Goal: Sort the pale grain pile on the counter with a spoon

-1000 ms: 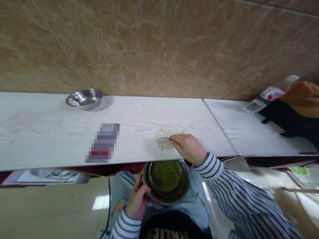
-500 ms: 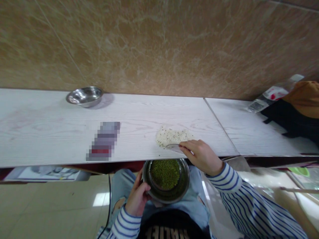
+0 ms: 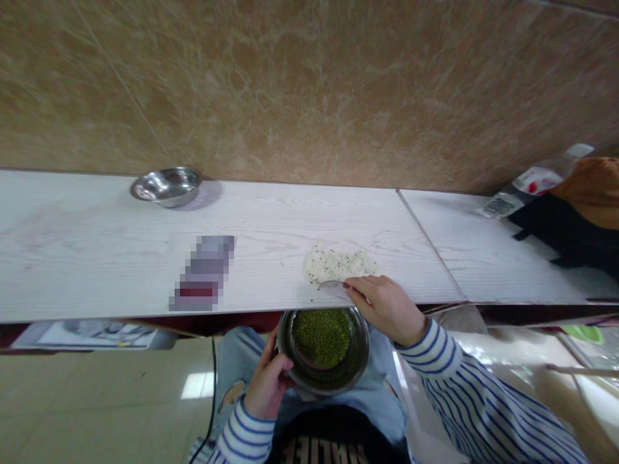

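Note:
My left hand (image 3: 265,385) grips the rim of a steel bowl (image 3: 360,359) held on my lap just below the table edge; the bowl holds green mung beans (image 3: 320,336). My right hand (image 3: 384,306) pinches a small clear flat piece (image 3: 331,285) at the near edge of a pile of white rice (image 3: 338,264) speckled with dark grains, lying on the white wooden table (image 3: 97,258). The piece sits just above the bowl's far rim.
An empty steel bowl (image 3: 166,185) stands at the back left against the tiled wall. A blurred-out flat object (image 3: 203,272) lies left of the rice. At the far right sit a plastic bottle (image 3: 527,183) and dark and orange cloth (image 3: 575,219).
My right hand drew the clear piece back from inside the rice pile to its near edge by the table's rim, uncovering the rice. The left hand and bowl stayed put.

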{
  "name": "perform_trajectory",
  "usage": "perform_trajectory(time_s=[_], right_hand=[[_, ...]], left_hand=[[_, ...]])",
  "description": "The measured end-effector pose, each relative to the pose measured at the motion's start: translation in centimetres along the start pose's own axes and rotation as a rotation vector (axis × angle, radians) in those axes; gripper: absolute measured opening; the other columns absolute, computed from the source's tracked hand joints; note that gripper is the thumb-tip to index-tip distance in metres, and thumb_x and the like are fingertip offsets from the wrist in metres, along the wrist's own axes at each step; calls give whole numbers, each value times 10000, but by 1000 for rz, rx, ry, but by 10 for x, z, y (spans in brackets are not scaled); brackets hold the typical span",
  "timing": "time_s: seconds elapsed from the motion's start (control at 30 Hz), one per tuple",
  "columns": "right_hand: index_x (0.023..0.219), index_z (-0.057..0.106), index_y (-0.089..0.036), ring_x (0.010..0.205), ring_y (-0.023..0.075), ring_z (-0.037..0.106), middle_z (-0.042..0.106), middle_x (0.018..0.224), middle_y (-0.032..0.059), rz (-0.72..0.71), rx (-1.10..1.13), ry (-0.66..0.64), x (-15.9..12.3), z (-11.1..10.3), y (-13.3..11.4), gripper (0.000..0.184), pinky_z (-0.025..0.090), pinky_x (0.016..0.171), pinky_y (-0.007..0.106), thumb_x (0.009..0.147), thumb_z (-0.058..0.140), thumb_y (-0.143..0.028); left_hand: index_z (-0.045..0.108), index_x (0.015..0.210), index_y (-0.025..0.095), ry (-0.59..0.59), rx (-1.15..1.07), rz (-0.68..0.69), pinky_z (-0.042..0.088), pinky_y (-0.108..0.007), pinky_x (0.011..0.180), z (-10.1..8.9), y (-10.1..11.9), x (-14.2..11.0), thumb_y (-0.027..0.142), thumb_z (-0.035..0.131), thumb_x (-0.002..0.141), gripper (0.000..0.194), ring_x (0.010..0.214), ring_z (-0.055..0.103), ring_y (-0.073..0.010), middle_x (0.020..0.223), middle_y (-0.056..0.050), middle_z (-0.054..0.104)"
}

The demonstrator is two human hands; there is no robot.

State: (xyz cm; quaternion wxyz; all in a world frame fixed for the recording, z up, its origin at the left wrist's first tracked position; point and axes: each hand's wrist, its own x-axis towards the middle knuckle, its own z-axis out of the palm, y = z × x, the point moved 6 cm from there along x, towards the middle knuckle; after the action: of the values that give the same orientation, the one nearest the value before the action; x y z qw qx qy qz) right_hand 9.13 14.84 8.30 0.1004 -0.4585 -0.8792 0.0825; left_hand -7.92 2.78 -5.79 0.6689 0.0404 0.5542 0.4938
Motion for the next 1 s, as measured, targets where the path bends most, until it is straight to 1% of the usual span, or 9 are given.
perform_trajectory(time_s=[0.1, 0.23, 0.47, 0.6, 0.67, 0.77, 0.9, 1.0], right_hand=[[1038, 595, -183, 833, 158, 609, 676, 902, 62, 14, -6, -9, 0, 2, 1, 264, 410, 759, 300, 915, 382, -278], [1041, 594, -173, 841, 164, 614, 677, 890, 74, 46, -30, 3, 2, 2, 4, 271, 420, 755, 299, 918, 379, -280], [1028, 609, -183, 865, 166, 622, 685, 911, 74, 85, -24, 39, 12, 0, 19, 264, 436, 767, 302, 909, 392, -273], [1020, 616, -187, 859, 170, 625, 686, 915, 77, 98, -27, 46, 15, -2, 25, 271, 441, 761, 308, 910, 387, -281], [1017, 616, -187, 857, 170, 623, 686, 918, 76, 90, -22, 72, 14, -4, 24, 268, 439, 760, 311, 909, 390, -284], [1018, 613, -185, 862, 166, 618, 683, 921, 74, 71, -27, 102, 12, -4, 18, 269, 430, 758, 309, 913, 387, -287], [1032, 605, -182, 862, 163, 612, 681, 914, 70, 43, -49, 82, 10, -2, 10, 268, 411, 740, 301, 918, 381, -278], [1033, 604, -183, 837, 160, 610, 680, 899, 65, 33, -48, 72, 6, -2, 8, 272, 403, 728, 299, 918, 381, -290]], left_hand=[[426, 1284, 296, -10, 0, 7, 405, -269, 474, 1, 1, 0, 112, 518, 533, 779, 651, 484, -152, 959, -15, 560], [419, 1288, 300, -10, 9, -1, 408, -274, 476, 2, 1, -1, 111, 512, 537, 780, 630, 478, -143, 966, -10, 563], [407, 1304, 315, -7, -3, 0, 410, -279, 494, 2, 0, 1, 111, 520, 531, 808, 645, 491, -149, 952, -5, 576], [423, 1291, 320, -3, -6, -8, 402, -274, 509, 0, -1, 4, 118, 524, 531, 793, 639, 505, -147, 903, 5, 585], [420, 1292, 317, 1, -10, -10, 400, -268, 511, -1, -1, 4, 118, 527, 531, 794, 630, 504, -144, 884, 5, 588], [413, 1296, 315, -4, -18, -10, 402, -259, 512, -1, -1, 4, 112, 526, 530, 801, 643, 509, -142, 910, -2, 596], [421, 1294, 304, -2, -11, -1, 390, -242, 479, -1, -1, 3, 102, 515, 536, 790, 639, 497, -134, 949, -7, 588], [406, 1311, 302, -3, -14, 13, 390, -245, 464, -1, 0, 3, 105, 509, 539, 803, 632, 498, -140, 926, -9, 585]])
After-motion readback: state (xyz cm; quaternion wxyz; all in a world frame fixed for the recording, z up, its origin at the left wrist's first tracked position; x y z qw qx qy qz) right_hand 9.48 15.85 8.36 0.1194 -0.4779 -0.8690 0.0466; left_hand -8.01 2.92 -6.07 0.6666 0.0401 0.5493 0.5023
